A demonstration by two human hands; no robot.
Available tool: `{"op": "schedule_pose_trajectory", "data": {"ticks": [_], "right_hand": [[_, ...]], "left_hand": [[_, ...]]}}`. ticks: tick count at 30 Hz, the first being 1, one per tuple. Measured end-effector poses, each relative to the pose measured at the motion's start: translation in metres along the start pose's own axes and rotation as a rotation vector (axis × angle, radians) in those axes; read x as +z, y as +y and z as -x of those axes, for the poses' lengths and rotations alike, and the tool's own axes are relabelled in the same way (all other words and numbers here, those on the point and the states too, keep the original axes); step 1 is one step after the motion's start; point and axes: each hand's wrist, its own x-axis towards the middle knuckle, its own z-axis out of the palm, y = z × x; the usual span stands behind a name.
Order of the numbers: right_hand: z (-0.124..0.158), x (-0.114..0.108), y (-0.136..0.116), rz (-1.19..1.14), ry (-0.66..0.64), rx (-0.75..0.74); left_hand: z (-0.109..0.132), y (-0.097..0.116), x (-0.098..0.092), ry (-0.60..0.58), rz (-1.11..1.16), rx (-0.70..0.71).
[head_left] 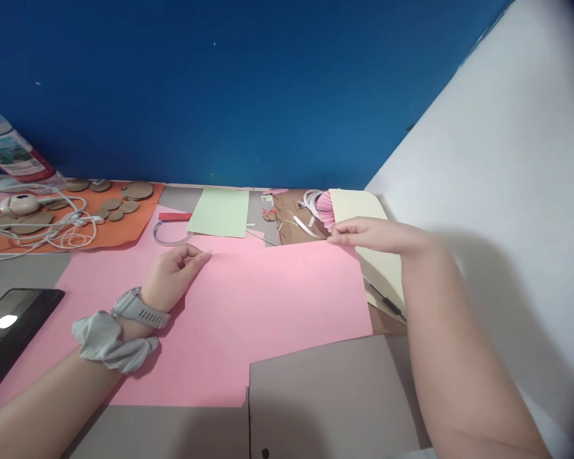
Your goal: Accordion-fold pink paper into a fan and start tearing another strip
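A pink sheet of paper [277, 299] stretches between my two hands over the grey table. My left hand [175, 271], with a grey watch [141, 309] and a pale scrunchie [115, 344] on its wrist, pinches the sheet near its far edge. At the far right part of the same edge, my right hand [370, 234] pinches it between thumb and fingers. More pink paper [100, 280] lies flat to the left, partly under my left arm; I cannot tell whether it is a separate sheet. Beyond the pink paper lies a light green sheet [220, 213].
On the left are a phone [14, 325], an orange sheet [124, 236] with cardboard discs [136, 190], white earphones [71, 223] and a bottle [14, 153]. To the right lie a cream sheet [358, 204], a pleated pink paper [325, 210] and a pen [385, 298] beside the white wall.
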Motion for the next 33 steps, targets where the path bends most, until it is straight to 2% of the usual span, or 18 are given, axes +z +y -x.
{"op": "schedule_pose_trajectory", "data": {"ticks": [3,7,9,11,13,14,16,19,23,26,29,33], "right_hand": [[0.012,-0.009,0.009,-0.028,0.034,0.017],[0.021,-0.022,0.023,0.002,0.159,0.175],[0.019,-0.023,0.021,0.029,0.23,0.207],[0.013,-0.016,0.009,0.044,0.281,0.175],[0.003,-0.001,-0.013,0.034,0.264,0.115],[-0.002,0.008,-0.026,0.023,0.214,0.072],[-0.011,0.029,-0.051,0.028,0.023,-0.096],[-0.021,0.054,-0.075,0.194,-0.083,-0.227],[-0.022,0.06,-0.079,0.269,-0.057,-0.245],[-0.018,0.054,-0.074,0.275,-0.052,-0.219],[-0.015,0.048,-0.072,0.238,-0.027,-0.213],[-0.013,0.044,-0.072,0.145,0.1,-0.201]], "left_hand": [[0.0,0.0,0.001,0.021,0.009,-0.008],[0.0,0.001,0.001,0.027,-0.035,0.057],[0.0,0.001,0.0,-0.001,-0.035,0.079],[0.002,0.002,0.0,-0.038,-0.025,0.091],[0.005,0.001,0.001,-0.073,0.014,0.1],[0.007,0.001,0.001,-0.085,0.047,0.103],[0.01,0.0,0.002,-0.086,0.117,0.106],[0.013,0.001,0.001,-0.023,0.152,0.122],[0.011,0.003,-0.001,0.154,0.11,0.149],[0.008,0.003,0.0,0.199,0.126,0.13],[0.005,0.001,0.001,0.179,0.171,0.098],[0.003,0.003,0.0,0.002,0.103,0.085]]}}
